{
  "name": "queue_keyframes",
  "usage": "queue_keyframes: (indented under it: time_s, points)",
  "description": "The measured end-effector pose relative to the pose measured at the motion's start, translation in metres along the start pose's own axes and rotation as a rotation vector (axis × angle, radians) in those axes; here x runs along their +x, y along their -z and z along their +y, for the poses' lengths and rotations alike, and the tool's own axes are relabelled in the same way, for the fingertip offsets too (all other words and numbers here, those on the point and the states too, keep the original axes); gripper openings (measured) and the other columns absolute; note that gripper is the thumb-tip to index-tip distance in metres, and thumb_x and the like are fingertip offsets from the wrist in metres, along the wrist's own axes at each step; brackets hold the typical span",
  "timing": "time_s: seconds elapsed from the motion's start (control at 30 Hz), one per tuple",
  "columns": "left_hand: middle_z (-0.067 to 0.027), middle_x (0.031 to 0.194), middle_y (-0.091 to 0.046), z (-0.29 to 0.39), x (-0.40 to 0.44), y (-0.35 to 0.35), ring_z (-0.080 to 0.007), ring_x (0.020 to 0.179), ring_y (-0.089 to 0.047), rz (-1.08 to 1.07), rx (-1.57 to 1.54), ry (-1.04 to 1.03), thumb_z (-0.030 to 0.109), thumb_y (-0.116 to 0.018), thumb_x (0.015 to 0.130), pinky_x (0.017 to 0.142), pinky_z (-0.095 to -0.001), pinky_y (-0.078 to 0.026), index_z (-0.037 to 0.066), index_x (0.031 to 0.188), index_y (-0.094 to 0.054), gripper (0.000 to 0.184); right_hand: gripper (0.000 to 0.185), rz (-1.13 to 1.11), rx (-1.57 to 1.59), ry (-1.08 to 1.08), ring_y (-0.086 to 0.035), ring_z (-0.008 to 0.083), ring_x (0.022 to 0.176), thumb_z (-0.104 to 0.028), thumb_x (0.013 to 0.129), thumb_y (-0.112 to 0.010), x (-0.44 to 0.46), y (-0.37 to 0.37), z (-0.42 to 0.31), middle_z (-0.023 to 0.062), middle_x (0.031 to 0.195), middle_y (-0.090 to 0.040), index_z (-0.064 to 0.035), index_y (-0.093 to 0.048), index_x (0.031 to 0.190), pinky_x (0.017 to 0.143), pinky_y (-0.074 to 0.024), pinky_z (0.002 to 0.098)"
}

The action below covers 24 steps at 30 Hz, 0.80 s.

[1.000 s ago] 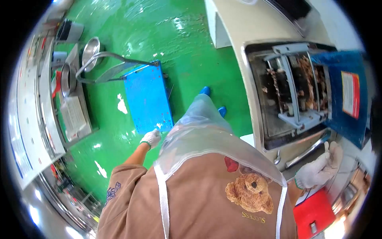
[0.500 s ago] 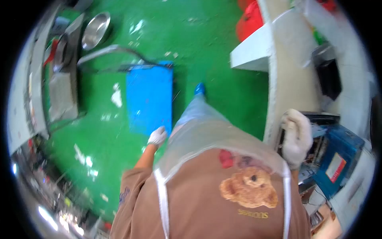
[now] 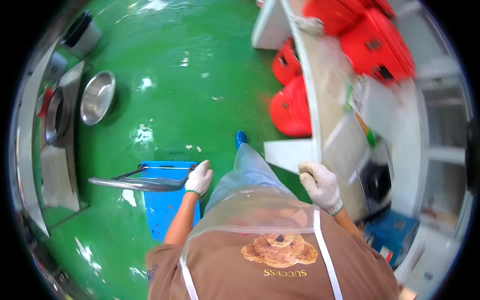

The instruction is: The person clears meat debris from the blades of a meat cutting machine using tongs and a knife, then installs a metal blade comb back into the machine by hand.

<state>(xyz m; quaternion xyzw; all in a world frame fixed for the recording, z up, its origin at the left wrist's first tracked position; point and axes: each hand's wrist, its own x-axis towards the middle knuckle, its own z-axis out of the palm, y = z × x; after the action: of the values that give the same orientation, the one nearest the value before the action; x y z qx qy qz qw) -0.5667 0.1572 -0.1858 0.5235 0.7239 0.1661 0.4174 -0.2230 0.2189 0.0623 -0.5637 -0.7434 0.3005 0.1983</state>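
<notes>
My left hand, in a white glove, is loosely curled beside the back corner of a blue platform cart. Nothing shows between its fingers. The cart's metal handle reaches out to the left. On the right, my right hand wears a white glove too. Its fingers are bent inward with nothing visible in them, close to the front edge of a long counter.
Red containers stand on the counter, and more red ones are below its edge. Clear plastic trays lie nearer. At left are a metal bowl, a shelf and a bin. The green floor has wet patches.
The view has moved forward along the counter. The cart now appears lower, and the machine with the blue lid has slid toward the lower right. My right hand has come inward, its fingers more curled.
</notes>
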Motion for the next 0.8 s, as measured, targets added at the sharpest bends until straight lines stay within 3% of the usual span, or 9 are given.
queue_keyframes:
  time_s: [0.13, 0.17, 0.2, 0.27, 0.4, 0.57, 0.6, 0.67, 0.8]
  points:
    - [-0.0218, 0.121, -0.065, 0.045, 0.058, 0.051, -0.0409, 0.111, -0.063, 0.002, 0.033, 0.111, 0.03, -0.054, 0.092, 0.095, -0.0465, -0.051, 0.005, 0.138, -0.049, 0.053, 0.018, -0.043, 0.026, 0.045, -0.069, 0.0325, 0.089, -0.008, 0.087, -0.066, 0.118, 0.005, 0.026, 0.0175, 0.096, -0.069, -0.0019, -0.067, 0.104, 0.08, -0.0549, 0.0367]
    - [-0.0226, 0.117, -0.066, 0.031, 0.07, 0.059, -0.0417, 0.108, -0.064, 0.051, 0.047, 0.153, 0.03, -0.055, 0.091, 0.092, -0.0475, -0.052, 0.006, 0.14, -0.046, 0.055, 0.018, -0.037, 0.009, 0.142, -0.069, 0.0287, 0.087, -0.006, 0.089, -0.064, 0.154, 0.004, 0.032, 0.0169, 0.095, -0.069, -0.0009, -0.067, 0.106, 0.08, -0.0548, 0.0352]
    - [-0.0242, 0.114, -0.067, 0.049, 0.07, 0.088, -0.0428, 0.107, -0.064, 0.026, 0.019, 0.271, 0.031, -0.055, 0.091, 0.092, -0.0486, -0.052, 0.008, 0.142, -0.045, 0.057, 0.019, -0.02, -0.001, 0.233, -0.069, 0.0249, 0.085, -0.005, 0.09, -0.062, 0.183, 0.004, 0.035, 0.0163, 0.094, -0.069, 0.0001, -0.066, 0.107, 0.079, -0.0547, 0.0337]
    - [-0.0256, 0.121, -0.064, 0.019, 0.085, 0.108, -0.0433, 0.111, -0.062, 0.088, 0.079, 0.442, 0.03, -0.051, 0.09, 0.097, -0.0502, -0.049, 0.009, 0.145, -0.042, 0.06, 0.016, -0.044, 0.07, 0.26, -0.068, 0.0264, 0.082, -0.005, 0.09, -0.061, 0.249, -0.004, 0.027, 0.0161, 0.092, -0.068, 0.0021, -0.065, 0.103, 0.076, -0.0546, 0.0347]
    - [-0.0282, 0.121, -0.063, -0.037, 0.097, 0.147, -0.0446, 0.113, -0.061, 0.19, -0.039, 0.775, 0.032, -0.05, 0.09, 0.098, -0.0507, -0.048, 0.006, 0.141, -0.047, 0.058, 0.013, -0.139, 0.048, 0.451, -0.068, 0.0313, 0.086, -0.004, 0.085, -0.065, 0.381, -0.027, -0.019, 0.0162, 0.093, -0.068, -0.003, -0.067, 0.098, 0.076, -0.0555, 0.0371]
    - [-0.0264, 0.124, -0.063, -0.046, 0.114, 0.164, -0.0427, 0.116, -0.06, 0.251, -0.147, 0.96, 0.034, -0.054, 0.088, 0.101, -0.0486, -0.047, 0.006, 0.127, -0.06, 0.048, 0.01, -0.323, 0.036, 0.656, -0.068, 0.0339, 0.083, -0.012, 0.085, -0.066, 0.524, -0.098, -0.06, 0.016, 0.091, -0.069, -0.0063, -0.066, 0.093, 0.073, -0.0559, 0.0385]
    - [-0.0258, 0.125, -0.063, -0.051, 0.121, 0.165, -0.0421, 0.117, -0.06, 0.207, -0.181, 0.99, 0.034, -0.056, 0.087, 0.101, -0.0482, -0.047, 0.006, 0.124, -0.062, 0.047, 0.01, -0.378, 0.008, 0.646, -0.068, 0.0346, 0.083, -0.014, 0.086, -0.065, 0.553, -0.118, -0.058, 0.0163, 0.09, -0.068, -0.0074, -0.066, 0.093, 0.073, -0.0554, 0.0403]
    - [-0.0248, 0.128, -0.062, -0.141, 0.155, 0.126, -0.0403, 0.12, -0.059, -0.008, -0.159, 0.922, 0.034, -0.057, 0.085, 0.102, -0.0473, -0.047, 0.006, 0.125, -0.063, 0.05, 0.011, -0.516, -0.068, 0.532, -0.067, 0.0354, 0.086, -0.014, 0.087, -0.064, 0.605, -0.155, -0.046, 0.0177, 0.091, -0.068, -0.0089, -0.067, 0.096, 0.076, -0.0548, 0.0419]
    - [-0.0252, 0.132, -0.06, -0.114, 0.284, 0.221, -0.0401, 0.121, -0.059, -0.144, -0.167, 0.897, 0.032, -0.057, 0.084, 0.101, -0.0457, -0.049, 0.002, 0.13, -0.062, 0.055, 0.01, -0.819, -0.37, 0.332, -0.065, 0.0344, 0.087, -0.014, 0.088, -0.061, 0.716, -0.198, 0.018, 0.0164, 0.09, -0.067, -0.0096, -0.067, 0.096, 0.074, -0.0536, 0.0417]
